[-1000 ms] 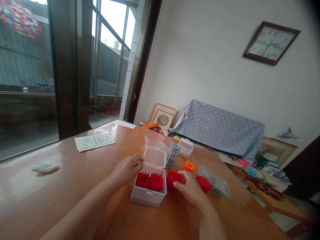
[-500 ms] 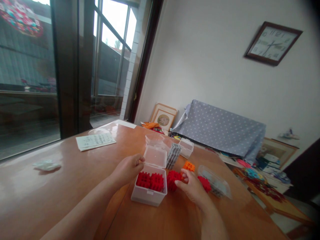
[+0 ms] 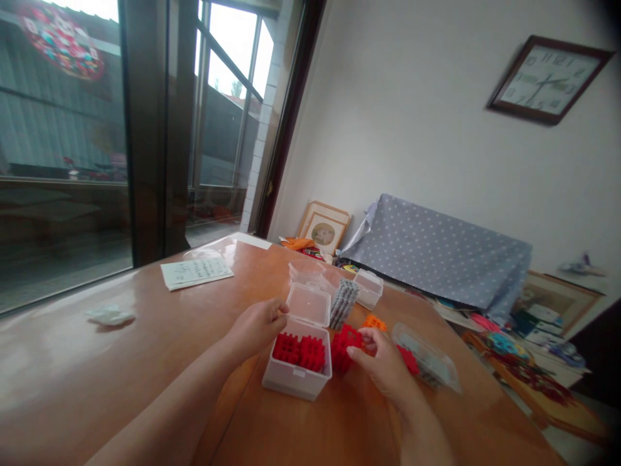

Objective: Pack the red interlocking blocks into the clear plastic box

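Note:
A clear plastic box [image 3: 295,383] stands on the table with its hinged lid [image 3: 309,304] tipped back. Red interlocking plastic blocks [image 3: 299,351] sit side by side inside it. My left hand [image 3: 259,329] is at the box's back left corner, fingers curled closed; whatever they may hold is hidden. On the box's right, my right hand [image 3: 385,366] pinches a red block cluster [image 3: 345,348] by its right side. Behind that hand lies an orange block piece [image 3: 375,322], and another red piece [image 3: 407,360] shows to its right. Upright behind the box is a grey block stack [image 3: 343,304].
A clear container [image 3: 427,359] with grey pieces lies at the right. Behind the stack stands another clear box [image 3: 369,289]. Papers [image 3: 196,272] and a crumpled white wrapper [image 3: 110,315] lie on the table's left. Polka-dotted cloth [image 3: 446,252] covers something near the wall.
My right hand has closed on the red block cluster, which has risen and tilted slightly. My left hand stays by the box. The whole view has shifted, so everything appears farther right.

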`<state>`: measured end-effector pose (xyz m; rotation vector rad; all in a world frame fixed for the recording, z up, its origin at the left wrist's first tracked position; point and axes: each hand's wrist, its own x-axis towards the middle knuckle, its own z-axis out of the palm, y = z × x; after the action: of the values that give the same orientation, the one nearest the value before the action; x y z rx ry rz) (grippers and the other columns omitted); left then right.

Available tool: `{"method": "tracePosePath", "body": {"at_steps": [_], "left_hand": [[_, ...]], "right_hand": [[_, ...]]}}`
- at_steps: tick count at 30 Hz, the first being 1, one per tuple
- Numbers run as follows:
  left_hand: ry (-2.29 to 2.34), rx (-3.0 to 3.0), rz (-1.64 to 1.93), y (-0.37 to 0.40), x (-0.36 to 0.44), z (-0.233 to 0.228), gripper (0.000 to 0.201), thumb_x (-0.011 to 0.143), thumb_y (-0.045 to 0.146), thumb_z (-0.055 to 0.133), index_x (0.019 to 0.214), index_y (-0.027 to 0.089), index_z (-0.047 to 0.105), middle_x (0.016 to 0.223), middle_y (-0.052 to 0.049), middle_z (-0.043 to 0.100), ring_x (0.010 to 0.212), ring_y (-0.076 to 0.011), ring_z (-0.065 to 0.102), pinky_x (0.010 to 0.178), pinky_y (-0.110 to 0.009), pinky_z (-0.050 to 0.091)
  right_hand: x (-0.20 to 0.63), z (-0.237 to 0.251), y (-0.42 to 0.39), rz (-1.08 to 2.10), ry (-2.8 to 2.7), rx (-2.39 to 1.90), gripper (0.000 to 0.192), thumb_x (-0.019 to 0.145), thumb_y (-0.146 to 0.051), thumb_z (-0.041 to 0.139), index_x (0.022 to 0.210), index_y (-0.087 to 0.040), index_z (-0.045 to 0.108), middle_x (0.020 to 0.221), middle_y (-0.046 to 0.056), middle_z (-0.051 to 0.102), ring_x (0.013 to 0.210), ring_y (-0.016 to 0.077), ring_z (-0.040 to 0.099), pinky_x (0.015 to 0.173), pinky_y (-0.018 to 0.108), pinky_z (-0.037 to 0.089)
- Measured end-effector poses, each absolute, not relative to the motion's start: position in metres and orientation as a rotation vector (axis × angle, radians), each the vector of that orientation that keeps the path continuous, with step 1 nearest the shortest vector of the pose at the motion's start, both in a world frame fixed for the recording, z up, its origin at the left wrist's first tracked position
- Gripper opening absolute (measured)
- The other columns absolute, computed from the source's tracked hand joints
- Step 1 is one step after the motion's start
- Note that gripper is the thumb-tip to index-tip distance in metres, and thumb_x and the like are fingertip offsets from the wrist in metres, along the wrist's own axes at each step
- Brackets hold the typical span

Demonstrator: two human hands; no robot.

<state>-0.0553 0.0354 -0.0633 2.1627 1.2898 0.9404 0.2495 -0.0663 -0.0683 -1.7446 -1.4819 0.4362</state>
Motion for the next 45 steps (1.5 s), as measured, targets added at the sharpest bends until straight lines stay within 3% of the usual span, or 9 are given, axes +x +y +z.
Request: {"method": "tracePosePath", "body": {"at_steps": [6, 14, 21, 27, 34, 40, 45], "left_hand": [[1.266, 2.155, 0.948, 0.032, -0.055, -0.060, 0.017, 0.086, 0.026, 0.054, 0.095, 0.021, 0.068, 0.064, 0.003, 0.061, 0.060, -0.0148, 0.055, 0.058, -0.025, 0.030], [1.257, 2.101, 0.984, 0.037, -0.057, -0.065, 0.024, 0.085, 0.024, 0.054, 0.101, 0.021, 0.071, 0.071, 0.001, 0.068, 0.065, -0.0158, 0.059, 0.060, -0.024, 0.034], [1.248, 2.115, 1.008, 0.037, -0.061, -0.062, 0.026, 0.084, 0.021, 0.055, 0.103, 0.020, 0.073, 0.089, -0.004, 0.075, 0.080, -0.0195, 0.067, 0.068, -0.026, 0.040], [1.253, 2.105, 0.988, 0.034, -0.062, -0.059, 0.026, 0.085, 0.024, 0.055, 0.105, 0.020, 0.072, 0.092, -0.005, 0.076, 0.083, -0.0207, 0.068, 0.070, -0.026, 0.041], [1.259, 2.135, 0.960, 0.034, -0.060, -0.059, 0.028, 0.086, 0.026, 0.053, 0.106, 0.020, 0.072, 0.073, -0.001, 0.069, 0.069, -0.0187, 0.062, 0.063, -0.026, 0.036], [1.258, 2.129, 0.952, 0.036, -0.059, -0.059, 0.029, 0.088, 0.028, 0.052, 0.108, 0.018, 0.070, 0.073, -0.001, 0.068, 0.069, -0.0188, 0.062, 0.064, -0.027, 0.037], [1.271, 2.113, 0.949, 0.036, -0.058, -0.060, 0.030, 0.087, 0.029, 0.052, 0.109, 0.018, 0.069, 0.074, -0.001, 0.069, 0.070, -0.0188, 0.063, 0.064, -0.027, 0.037]], "right_hand": [[0.206, -0.039, -0.068, 0.474, -1.681, -1.614, 0.044, 0.078, -0.040, 0.076, 0.116, -0.021, 0.066, 0.113, 0.007, 0.067, 0.105, 0.0260, 0.065, 0.093, 0.038, 0.051], [0.149, -0.018, -0.055, 0.449, -2.003, -1.639, 0.042, 0.075, -0.040, 0.080, 0.112, -0.024, 0.070, 0.109, 0.005, 0.067, 0.101, 0.0243, 0.064, 0.085, 0.033, 0.049], [0.135, -0.020, -0.044, 0.412, -2.097, -1.673, 0.041, 0.068, -0.041, 0.084, 0.104, -0.025, 0.074, 0.101, 0.003, 0.071, 0.089, 0.0242, 0.065, 0.073, 0.031, 0.044], [0.138, -0.027, -0.041, 0.404, -2.078, -1.606, 0.049, 0.068, -0.043, 0.085, 0.113, -0.026, 0.076, 0.099, 0.004, 0.072, 0.088, 0.0259, 0.065, 0.074, 0.033, 0.046], [0.176, -0.032, -0.050, 0.612, -1.668, -1.561, 0.053, 0.083, -0.051, 0.069, 0.125, -0.019, 0.069, 0.086, 0.002, 0.069, 0.077, 0.0210, 0.064, 0.072, 0.031, 0.050], [0.231, -0.046, -0.065, 0.513, -1.425, -1.663, 0.063, 0.087, -0.062, 0.057, 0.127, -0.014, 0.065, 0.094, 0.008, 0.071, 0.084, 0.0252, 0.068, 0.073, 0.034, 0.052], [0.246, -0.068, -0.070, 0.474, -1.435, -1.741, 0.064, 0.080, -0.056, 0.068, 0.128, -0.013, 0.067, 0.097, 0.008, 0.067, 0.084, 0.0250, 0.065, 0.078, 0.037, 0.053]]}}
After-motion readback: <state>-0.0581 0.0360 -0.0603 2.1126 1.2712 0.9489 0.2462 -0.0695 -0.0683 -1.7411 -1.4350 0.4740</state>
